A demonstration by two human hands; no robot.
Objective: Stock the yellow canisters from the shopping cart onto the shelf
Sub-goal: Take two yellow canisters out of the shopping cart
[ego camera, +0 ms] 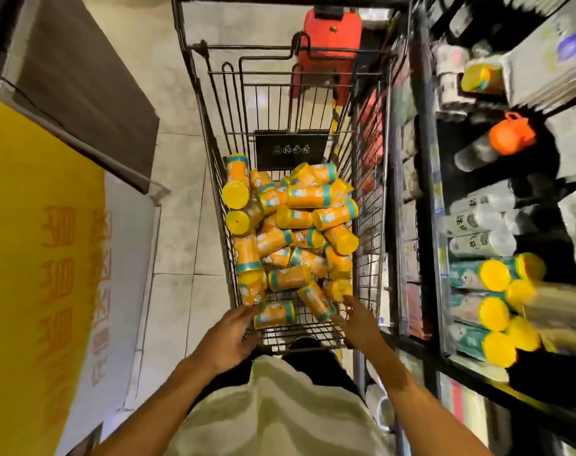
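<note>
Yellow canisters (289, 232), heaped loose in the shopping cart (372, 179): most stock unshelved. Left hand (229, 337) fingers (243, 312) loosely spread, touching the nearest canister (275, 314); right hand (359, 319) fingers relaxed, beside another, gripping nothing. Shelf (442, 291), right of the cart: several yellow-lidded canisters (495, 312) already placed, white bottles (477, 241) alongside. Red stool (329, 31) beyond the cart; aisle narrow.

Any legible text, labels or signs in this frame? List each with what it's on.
No text reads clearly.
Black placard in the shopping cart: four white pictograms, no words.
Yellow banner: large orange characters, sideways, too blurred.
Yellow canisters: label print too small.
White bottles on the shelf: dark characters, blurred.
</note>
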